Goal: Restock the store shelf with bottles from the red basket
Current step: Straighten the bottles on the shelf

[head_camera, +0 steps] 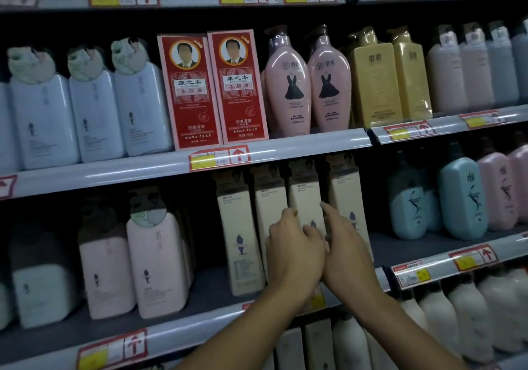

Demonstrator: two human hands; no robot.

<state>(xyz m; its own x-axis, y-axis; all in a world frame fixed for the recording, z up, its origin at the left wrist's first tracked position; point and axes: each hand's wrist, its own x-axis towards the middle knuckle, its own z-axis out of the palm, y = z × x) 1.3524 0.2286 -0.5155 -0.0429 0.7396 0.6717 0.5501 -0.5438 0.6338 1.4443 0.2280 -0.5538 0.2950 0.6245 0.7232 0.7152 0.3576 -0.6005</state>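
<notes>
Several tall cream bottles stand in a row on the lower shelf (380,255). Both my hands meet at the third cream bottle (305,198) in that row. My left hand (294,247) grips its lower left side with curled fingers. My right hand (347,251) lies against its right side with straight fingers that reach into the gap before the fourth cream bottle (345,187). The bottle stands upright on the shelf. The red basket is out of view.
Pink bottles (154,264) stand to the left on the same shelf, and blue bottles (463,198) to the right. On the shelf above are red boxes (214,89), pink curved bottles (288,84) and yellow bottles (374,81). White bottles (463,315) fill the shelf below.
</notes>
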